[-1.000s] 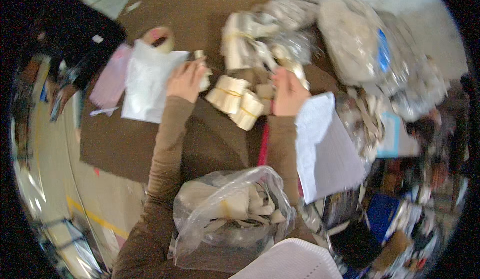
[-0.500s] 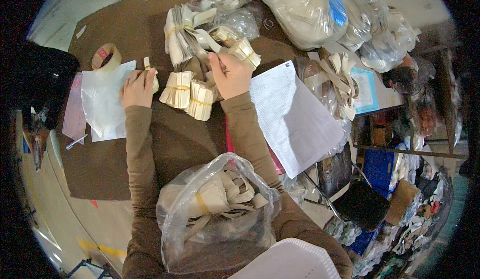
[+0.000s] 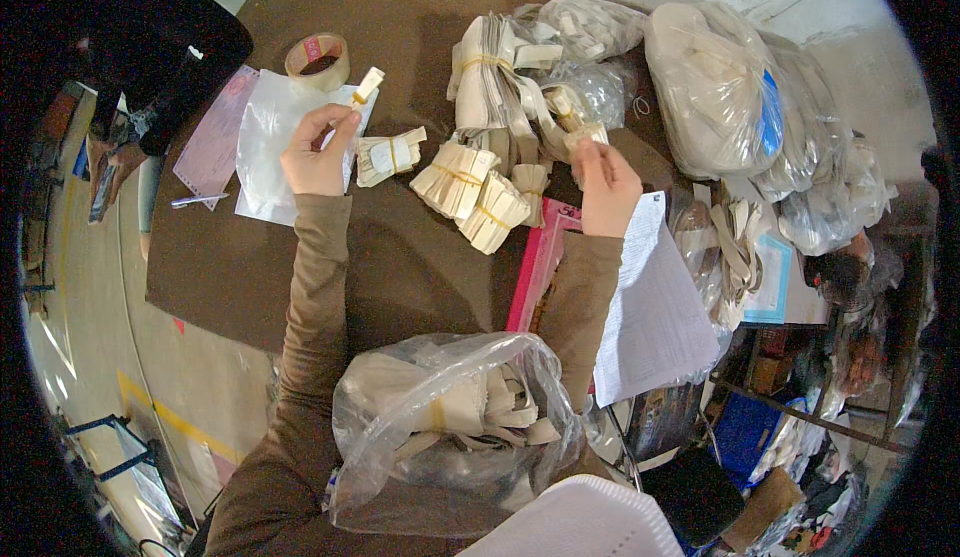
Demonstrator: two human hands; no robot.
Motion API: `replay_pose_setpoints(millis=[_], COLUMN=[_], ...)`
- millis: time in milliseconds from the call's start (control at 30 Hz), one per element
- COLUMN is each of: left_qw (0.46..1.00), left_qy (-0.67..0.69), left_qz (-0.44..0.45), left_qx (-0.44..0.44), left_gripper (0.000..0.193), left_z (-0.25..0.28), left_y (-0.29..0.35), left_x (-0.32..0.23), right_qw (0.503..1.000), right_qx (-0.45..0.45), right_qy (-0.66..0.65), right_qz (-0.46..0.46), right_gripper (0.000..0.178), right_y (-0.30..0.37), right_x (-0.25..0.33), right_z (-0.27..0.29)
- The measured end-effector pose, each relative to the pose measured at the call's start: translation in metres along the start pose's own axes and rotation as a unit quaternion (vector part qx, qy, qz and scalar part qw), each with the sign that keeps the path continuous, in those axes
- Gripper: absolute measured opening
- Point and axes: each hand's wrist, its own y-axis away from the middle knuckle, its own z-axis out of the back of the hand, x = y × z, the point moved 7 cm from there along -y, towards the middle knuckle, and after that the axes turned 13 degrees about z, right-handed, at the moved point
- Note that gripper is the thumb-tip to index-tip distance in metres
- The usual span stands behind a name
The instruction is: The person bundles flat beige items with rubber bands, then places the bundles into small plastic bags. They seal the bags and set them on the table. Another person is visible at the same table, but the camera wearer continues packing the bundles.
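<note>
My left hand point(image 3: 318, 152) pinches a small narrow bundle of cream strips point(image 3: 368, 87), bound with a yellow rubber band, above a white sheet. Just right of it lies a short banded bundle point(image 3: 388, 156) with a pale wrap. My right hand point(image 3: 608, 189) has its fingers closed at the lower edge of another cream bundle point(image 3: 586, 134); whether they grip it or something smaller is hidden. Between the hands are two banded strip bundles point(image 3: 455, 179) side by side, and behind them a taller bundle of long grey-white strips point(image 3: 486, 87).
A tape roll point(image 3: 318, 62), clear plastic pouch point(image 3: 268, 147), pink paper point(image 3: 215, 132) and pen point(image 3: 200, 200) lie left. An open plastic bag of strips point(image 3: 450, 427) is close to me. Full bags point(image 3: 710, 97) stand far right, a printed sheet point(image 3: 655, 307) nearer.
The view has shifted left. My left hand has lifted the small bundle, uncovering the short wrapped one. My right hand has moved right, off the middle of the pile, to its right-hand bundle.
</note>
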Motion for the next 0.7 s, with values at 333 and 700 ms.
replay_pose_setpoints(millis=[333,700], left_qw=[0.874,0.899], left_qy=[0.422,0.369], left_qz=[0.164,0.175], left_qx=[0.173,0.158], left_gripper=[0.028,0.025], left_z=[-0.014,-0.024], left_y=[0.000,0.006], left_x=[0.018,0.023], right_qw=[0.931,0.984], right_qx=[0.288,0.152], right_qy=[0.223,-0.048], right_qz=[0.028,0.082], right_gripper=[0.056,0.030], right_y=[0.020,0.007], right_x=[-0.005,0.002], right_z=[-0.038,-0.027])
